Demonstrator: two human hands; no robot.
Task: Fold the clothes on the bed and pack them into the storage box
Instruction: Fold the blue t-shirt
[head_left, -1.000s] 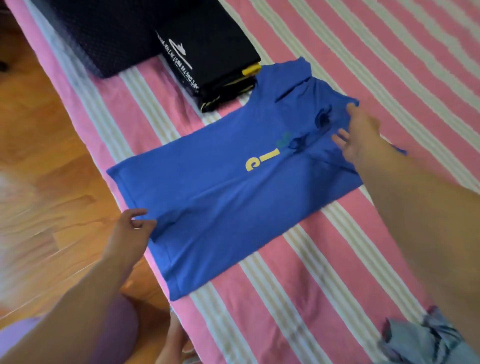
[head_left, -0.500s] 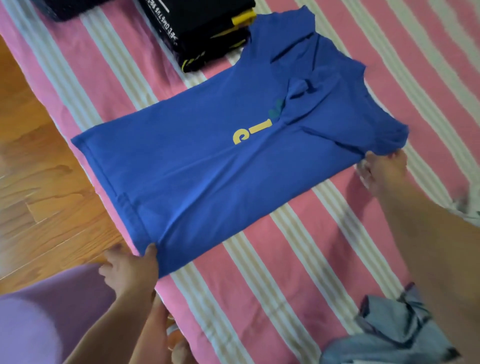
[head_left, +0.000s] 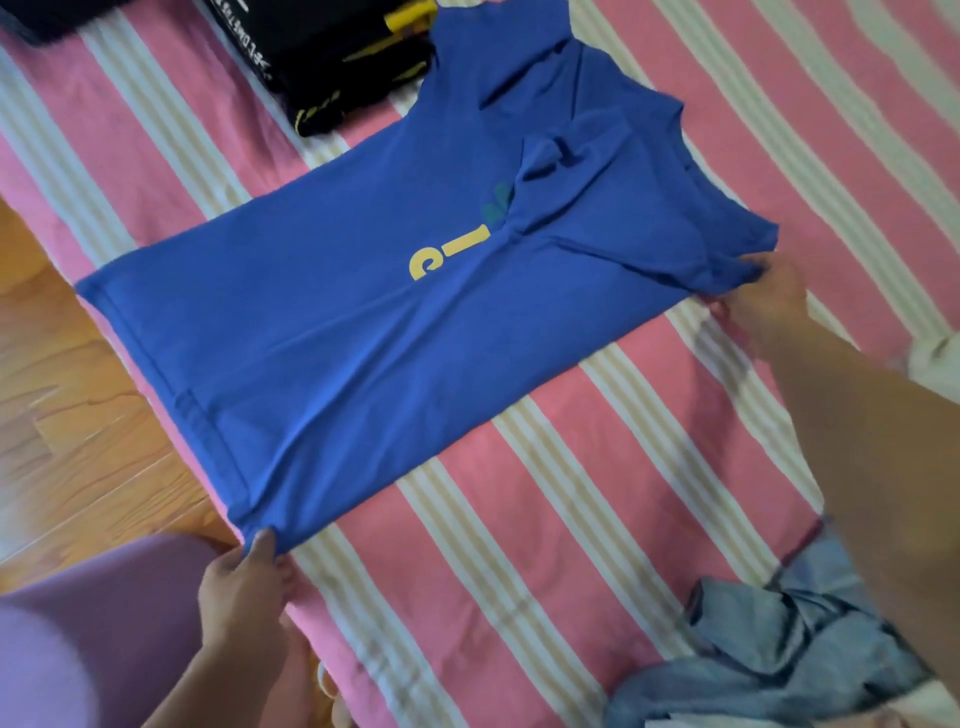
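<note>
Both hands grip my blue T-shirt (head_left: 332, 332) (half-folded) on the bed (head_left: 545, 519): left hand (head_left: 244, 587) pinches the hem corner, right hand (head_left: 763, 306) the shoulder edge.

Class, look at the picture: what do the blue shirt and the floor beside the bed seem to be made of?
Blue shirt: probably soft knit cotton, matte; it lies limp, creases softly and has stitched hems. Floor: apparently wood or wood-look planks, lightly glossy; grain and plank seams show.

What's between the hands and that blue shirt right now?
Nothing: the left hand pinches the blue shirt at its hem corner, and the right hand grips its shoulder end. The storage box can't be identified for certain.
</note>
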